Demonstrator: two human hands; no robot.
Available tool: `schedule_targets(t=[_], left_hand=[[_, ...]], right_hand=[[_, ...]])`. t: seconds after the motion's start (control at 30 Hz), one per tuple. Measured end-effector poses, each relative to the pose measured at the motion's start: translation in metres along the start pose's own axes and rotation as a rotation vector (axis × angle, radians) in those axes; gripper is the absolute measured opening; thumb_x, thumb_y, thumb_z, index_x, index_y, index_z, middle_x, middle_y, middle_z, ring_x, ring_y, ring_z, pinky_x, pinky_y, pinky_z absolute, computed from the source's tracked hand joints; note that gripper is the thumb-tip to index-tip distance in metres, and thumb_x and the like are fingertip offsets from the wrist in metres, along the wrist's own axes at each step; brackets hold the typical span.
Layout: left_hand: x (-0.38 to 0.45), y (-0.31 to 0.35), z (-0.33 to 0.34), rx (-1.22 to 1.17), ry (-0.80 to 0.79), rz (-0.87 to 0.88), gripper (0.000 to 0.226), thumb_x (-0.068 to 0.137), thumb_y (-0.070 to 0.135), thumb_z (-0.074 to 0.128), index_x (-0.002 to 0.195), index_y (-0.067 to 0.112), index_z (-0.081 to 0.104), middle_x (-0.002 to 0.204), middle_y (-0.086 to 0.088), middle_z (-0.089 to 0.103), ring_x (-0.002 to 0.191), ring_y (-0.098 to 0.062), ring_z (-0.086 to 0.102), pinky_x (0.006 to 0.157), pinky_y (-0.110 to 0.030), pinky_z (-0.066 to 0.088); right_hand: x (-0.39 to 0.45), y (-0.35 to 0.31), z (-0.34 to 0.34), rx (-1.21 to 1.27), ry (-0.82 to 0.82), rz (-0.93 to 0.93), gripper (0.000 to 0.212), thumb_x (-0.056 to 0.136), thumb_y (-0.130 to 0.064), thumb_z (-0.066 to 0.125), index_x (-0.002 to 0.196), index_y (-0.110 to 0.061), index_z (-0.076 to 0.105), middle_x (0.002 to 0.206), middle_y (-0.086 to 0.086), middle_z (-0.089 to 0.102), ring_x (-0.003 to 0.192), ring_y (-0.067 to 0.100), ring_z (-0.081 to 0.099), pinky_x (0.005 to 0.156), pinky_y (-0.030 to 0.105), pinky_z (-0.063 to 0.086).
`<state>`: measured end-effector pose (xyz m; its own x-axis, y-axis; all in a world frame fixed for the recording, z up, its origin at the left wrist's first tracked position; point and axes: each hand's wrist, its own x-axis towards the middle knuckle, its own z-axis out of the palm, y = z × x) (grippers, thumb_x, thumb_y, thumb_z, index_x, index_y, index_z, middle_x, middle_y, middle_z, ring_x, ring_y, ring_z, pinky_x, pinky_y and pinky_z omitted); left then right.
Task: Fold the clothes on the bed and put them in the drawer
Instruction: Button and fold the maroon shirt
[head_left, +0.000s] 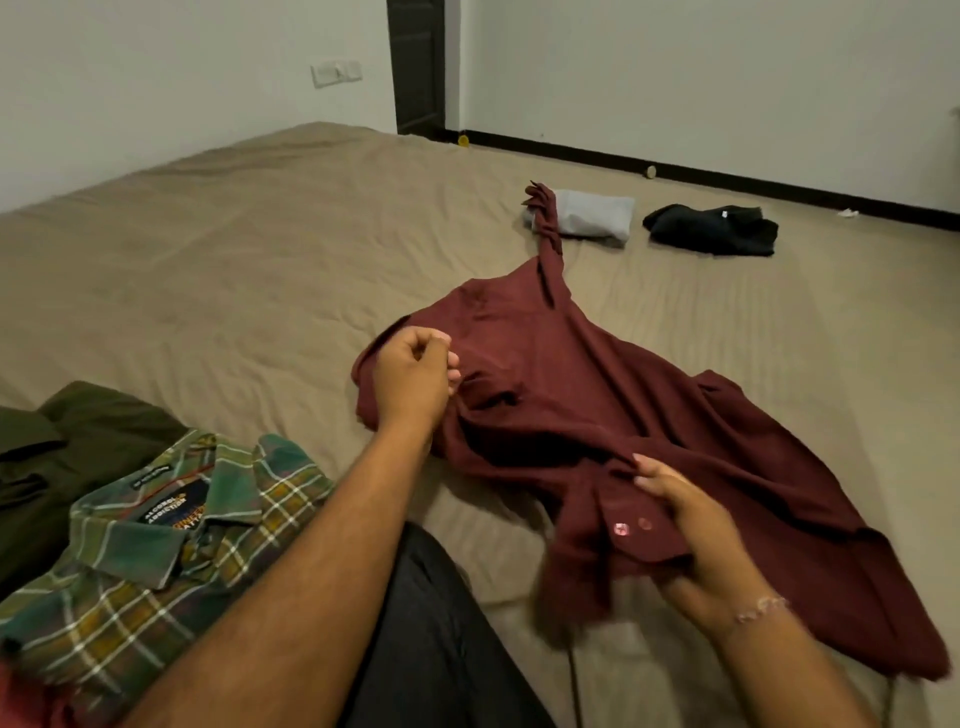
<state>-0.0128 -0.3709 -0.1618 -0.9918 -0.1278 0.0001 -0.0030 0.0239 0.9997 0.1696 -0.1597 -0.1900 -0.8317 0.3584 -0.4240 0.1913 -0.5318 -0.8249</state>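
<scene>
Bed (234, 249): plaid shirt (156, 545) label reads "ALCOHOL ADDICTION"; hands grip maroon shirt (597, 395).

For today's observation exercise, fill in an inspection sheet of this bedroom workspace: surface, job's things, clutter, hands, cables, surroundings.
Surface: bed, wrinkled tan sheet.
Job's things: maroon shirt spread unfolded; folded grey garment and black garment beyond it; plaid shirt and olive garment near left.
Clutter: small bits on the floor by the baseboard.
Hands: left hand pinches the shirt; right hand grips its buttoned cuff.
Cables: nothing seen.
Surroundings: white walls, dark door, wall switch.
</scene>
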Motion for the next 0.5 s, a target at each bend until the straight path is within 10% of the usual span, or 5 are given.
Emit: schedule_targets(t=[0.23, 0.37, 0.5], left_hand=[[0.025, -0.059, 0.028, 0.873, -0.435, 0.103, 0.052, 0.091, 0.030, 0.068, 0.139, 0.017, 0.053, 0.135, -0.011, 0.052, 0.120, -0.030, 0.057, 0.104, -0.038, 0.046], [0.034, -0.061, 0.028, 0.876, -0.412, 0.202, 0.050, 0.090, 0.010, 0.060, 0.140, 0.013, 0.055, 0.137, -0.011, 0.057, 0.125, -0.029, 0.057, 0.107, -0.037, 0.043], [0.044, -0.062, 0.022, 0.691, -0.314, 0.136, 0.040, 0.094, 0.002, 0.050, 0.128, 0.014, 0.067, 0.125, -0.008, 0.070, 0.119, -0.025, 0.064, 0.107, -0.033, 0.046]], right_hand=[[-0.015, -0.010, -0.117, -0.493, 0.315, -0.067, 0.081, 0.067, -0.074, 0.079, 0.131, -0.029, 0.058, 0.131, 0.001, 0.061, 0.106, 0.020, 0.062, 0.082, 0.041, 0.053], [-0.028, 0.023, -0.107, -0.972, 0.284, -0.228, 0.095, 0.064, -0.054, 0.091, 0.144, -0.036, 0.045, 0.134, -0.008, 0.053, 0.118, 0.012, 0.057, 0.105, 0.038, 0.049], [-0.010, 0.031, -0.105, -0.935, 0.423, -0.157, 0.094, 0.070, -0.039, 0.094, 0.148, -0.028, 0.042, 0.117, -0.006, 0.063, 0.106, 0.018, 0.065, 0.098, 0.040, 0.052]])
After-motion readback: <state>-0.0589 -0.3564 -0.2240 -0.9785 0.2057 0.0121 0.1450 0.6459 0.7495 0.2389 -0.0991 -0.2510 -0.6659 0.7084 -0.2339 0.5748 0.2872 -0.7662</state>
